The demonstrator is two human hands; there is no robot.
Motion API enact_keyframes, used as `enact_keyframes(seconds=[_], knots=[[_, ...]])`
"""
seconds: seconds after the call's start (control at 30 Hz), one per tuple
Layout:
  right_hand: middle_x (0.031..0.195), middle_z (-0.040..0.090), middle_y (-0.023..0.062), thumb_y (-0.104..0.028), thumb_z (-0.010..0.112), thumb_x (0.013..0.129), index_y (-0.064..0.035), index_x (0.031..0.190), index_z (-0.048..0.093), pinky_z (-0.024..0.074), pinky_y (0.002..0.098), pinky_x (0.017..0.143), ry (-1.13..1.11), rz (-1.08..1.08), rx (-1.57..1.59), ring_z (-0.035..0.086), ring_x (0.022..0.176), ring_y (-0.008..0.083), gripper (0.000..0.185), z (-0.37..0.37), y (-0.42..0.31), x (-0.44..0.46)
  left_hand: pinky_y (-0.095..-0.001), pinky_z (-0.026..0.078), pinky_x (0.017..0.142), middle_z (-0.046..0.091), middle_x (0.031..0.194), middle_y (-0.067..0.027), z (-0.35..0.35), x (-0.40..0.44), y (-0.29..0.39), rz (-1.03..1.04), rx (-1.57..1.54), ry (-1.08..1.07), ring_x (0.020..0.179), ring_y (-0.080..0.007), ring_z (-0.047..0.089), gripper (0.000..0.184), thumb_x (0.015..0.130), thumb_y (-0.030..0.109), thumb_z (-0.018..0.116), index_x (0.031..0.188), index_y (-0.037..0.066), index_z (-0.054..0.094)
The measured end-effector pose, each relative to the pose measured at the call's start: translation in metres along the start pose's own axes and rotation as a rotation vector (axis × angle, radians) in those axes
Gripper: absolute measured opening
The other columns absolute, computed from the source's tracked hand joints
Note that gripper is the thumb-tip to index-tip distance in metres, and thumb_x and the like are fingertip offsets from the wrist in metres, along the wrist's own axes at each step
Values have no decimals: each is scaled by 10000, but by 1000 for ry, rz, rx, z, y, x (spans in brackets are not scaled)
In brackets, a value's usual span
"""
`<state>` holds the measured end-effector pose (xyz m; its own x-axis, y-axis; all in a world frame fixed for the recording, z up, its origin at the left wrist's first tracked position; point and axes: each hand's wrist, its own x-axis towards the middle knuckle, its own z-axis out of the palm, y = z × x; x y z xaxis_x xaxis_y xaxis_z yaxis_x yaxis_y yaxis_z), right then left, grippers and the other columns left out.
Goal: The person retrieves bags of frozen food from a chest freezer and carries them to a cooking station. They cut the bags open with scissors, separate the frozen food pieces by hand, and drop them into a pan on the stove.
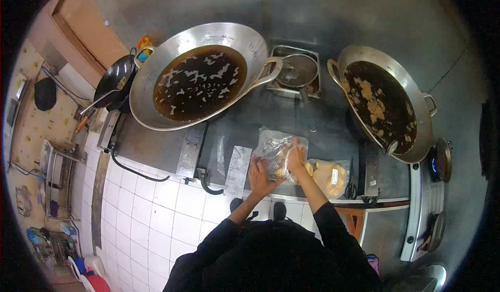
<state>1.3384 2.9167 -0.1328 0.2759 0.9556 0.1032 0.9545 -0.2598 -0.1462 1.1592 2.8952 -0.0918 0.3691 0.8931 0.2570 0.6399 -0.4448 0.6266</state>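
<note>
Left hand (262, 179) and right hand (295, 161) on clear plastic bag (268, 140)

The bag lies on the steel tabletop (332, 149), close to the front edge. The left is spread upon it; whether the right grips, I cannot tell. Probably it is light, soft, slippery; gathered film should give the surest hold.

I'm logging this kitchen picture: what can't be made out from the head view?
Head view:
Contents of the plastic bag: partly under the right hand.
Wording on the printed slip: too small.
Bottom of the left wok: hidden by dark liquid.
Round metal item: cut by bottom edge.
</note>
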Motion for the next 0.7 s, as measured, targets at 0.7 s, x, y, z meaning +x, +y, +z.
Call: enact_keyframes(seconds=[0.7], knots=[[1040, 575, 212, -394, 715, 647, -111, 1040, 628, 422, 433, 864, -91, -191, 215, 548, 1004, 338, 491, -115, 14, -40, -521, 270, 991, 320, 1316, -199, 1, 2, 13, -93, 146, 40, 1272, -445, 225, 879, 556, 551, 720, 1180, 17, 408]])
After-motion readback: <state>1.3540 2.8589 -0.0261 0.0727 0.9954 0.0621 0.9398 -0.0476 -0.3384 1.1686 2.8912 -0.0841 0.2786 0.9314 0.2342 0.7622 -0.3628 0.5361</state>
